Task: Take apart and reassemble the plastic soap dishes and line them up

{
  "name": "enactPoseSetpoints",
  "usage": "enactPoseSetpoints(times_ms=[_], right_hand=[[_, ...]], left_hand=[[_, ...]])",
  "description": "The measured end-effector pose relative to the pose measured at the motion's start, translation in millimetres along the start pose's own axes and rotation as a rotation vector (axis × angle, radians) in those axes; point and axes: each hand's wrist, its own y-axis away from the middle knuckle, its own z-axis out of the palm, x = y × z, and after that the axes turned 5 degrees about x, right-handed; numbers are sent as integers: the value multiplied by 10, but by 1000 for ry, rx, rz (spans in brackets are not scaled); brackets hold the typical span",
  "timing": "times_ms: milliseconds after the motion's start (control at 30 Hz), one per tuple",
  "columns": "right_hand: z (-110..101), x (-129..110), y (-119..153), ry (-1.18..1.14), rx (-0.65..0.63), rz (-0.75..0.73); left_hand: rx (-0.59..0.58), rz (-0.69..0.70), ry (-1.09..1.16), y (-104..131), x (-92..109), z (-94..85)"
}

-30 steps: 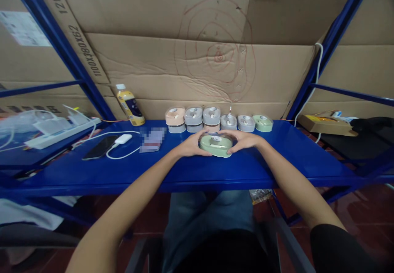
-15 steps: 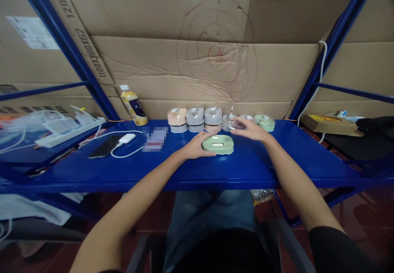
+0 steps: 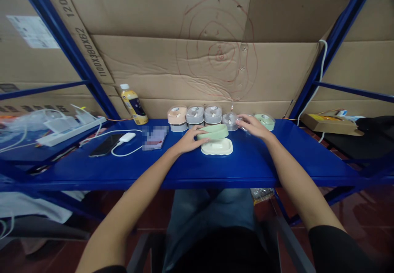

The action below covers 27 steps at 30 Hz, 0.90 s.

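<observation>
My left hand (image 3: 190, 140) grips a light green oval ring-like part (image 3: 217, 132), raised and tilted. Below it, a cream oval tray (image 3: 218, 146) lies on the blue table. My right hand (image 3: 250, 125) is at the back row, its fingers closed on a clear lid (image 3: 244, 130) that is partly hidden by them. Just left of those fingers stands a grey container with a clear cover (image 3: 230, 122). A green container (image 3: 266, 121) is to the right of the hand.
Stacked containers, peach (image 3: 177, 115) and grey (image 3: 195, 116), line the back. A yellow bottle (image 3: 135, 105), a black phone (image 3: 106, 145), a white charger (image 3: 126, 138) and a blurred-out item (image 3: 156, 137) are on the left. Blue shelf posts (image 3: 334, 35) frame the sides.
My left hand has lifted the green part up and left, uncovering the cream tray. My right hand has shifted slightly right with the clear lid, away from the grey container.
</observation>
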Motion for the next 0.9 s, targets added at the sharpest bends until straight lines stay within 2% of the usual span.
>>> enactPoseSetpoints(times_ms=[167, 267, 433, 567, 700, 767, 900], right_hand=[[-23, -8, -9, -15, -6, 6], [-14, 1, -14, 19, 22, -6], [13, 26, -17, 9, 28, -23], [25, 46, -20, 21, 12, -23], [32, -10, 16, 34, -1, -48], [63, -89, 58, 12, -47, -96], [210, -302, 151, -11, -237, -275]], left_hand=[[21, -58, -163, 5, -104, -240], [39, -32, -148, 4, -52, -279], [-72, 117, -57, 19, 159, -45], [-149, 97, -77, 56, 241, 104], [-189, 84, -91, 63, 243, 97], [-180, 66, -88, 54, 241, 92], [-133, 8, -46, 48, 253, 146]])
